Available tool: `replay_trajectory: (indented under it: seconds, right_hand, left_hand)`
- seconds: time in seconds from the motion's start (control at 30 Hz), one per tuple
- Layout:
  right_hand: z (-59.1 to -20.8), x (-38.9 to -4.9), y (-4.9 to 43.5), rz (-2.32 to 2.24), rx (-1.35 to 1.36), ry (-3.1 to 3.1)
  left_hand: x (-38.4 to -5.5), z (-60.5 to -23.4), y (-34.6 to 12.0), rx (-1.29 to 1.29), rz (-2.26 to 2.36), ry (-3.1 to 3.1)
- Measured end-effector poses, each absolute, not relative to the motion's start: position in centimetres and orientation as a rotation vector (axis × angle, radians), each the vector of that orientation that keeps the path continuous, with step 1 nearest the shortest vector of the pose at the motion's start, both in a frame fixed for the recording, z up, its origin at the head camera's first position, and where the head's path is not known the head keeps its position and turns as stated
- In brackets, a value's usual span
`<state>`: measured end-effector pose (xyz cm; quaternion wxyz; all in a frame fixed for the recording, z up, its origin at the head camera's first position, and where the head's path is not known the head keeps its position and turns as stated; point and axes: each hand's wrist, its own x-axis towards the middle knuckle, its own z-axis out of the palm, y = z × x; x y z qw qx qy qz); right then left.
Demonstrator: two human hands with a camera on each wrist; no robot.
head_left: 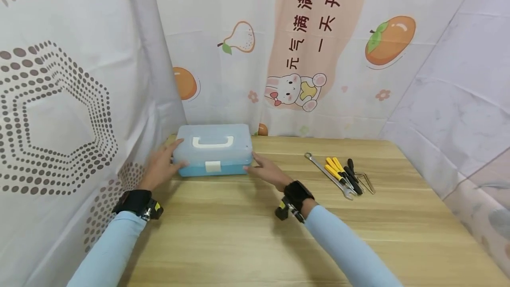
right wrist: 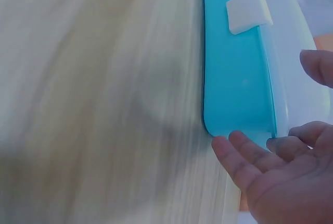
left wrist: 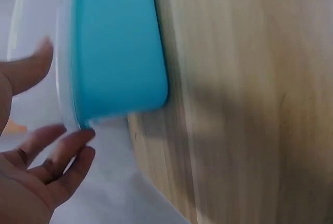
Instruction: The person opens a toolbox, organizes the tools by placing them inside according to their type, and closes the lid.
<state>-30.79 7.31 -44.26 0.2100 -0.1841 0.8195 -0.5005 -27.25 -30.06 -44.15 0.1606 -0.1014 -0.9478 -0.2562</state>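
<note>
Head view: the toolbox, blue beneath a translucent lid, stood at the table's far left, latch facing near; the left hand lay at its left end, the right hand at its right; a wrench and handled tools lay farther right; left wrist view: thumb and fingers stood apart about the lid's edge; right wrist view: fingers extended beside the box's end, thumb well apart; firm contact could not be told.
</note>
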Motion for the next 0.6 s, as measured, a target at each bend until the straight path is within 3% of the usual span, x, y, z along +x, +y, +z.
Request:
replay_trajectory:
  seconds: [0.37, 0.6]
  right_hand:
    - [-44.1, -24.6, 19.1, -1.298, -0.463, 2.308]
    - [-44.1, -20.2, 24.2, -1.297, -0.401, 2.293]
  left_hand:
    - [-23.3, -45.9, -20.6, -0.428, -0.715, -2.702]
    - [-20.7, -46.6, -17.1, -0.567, -0.704, -2.681]
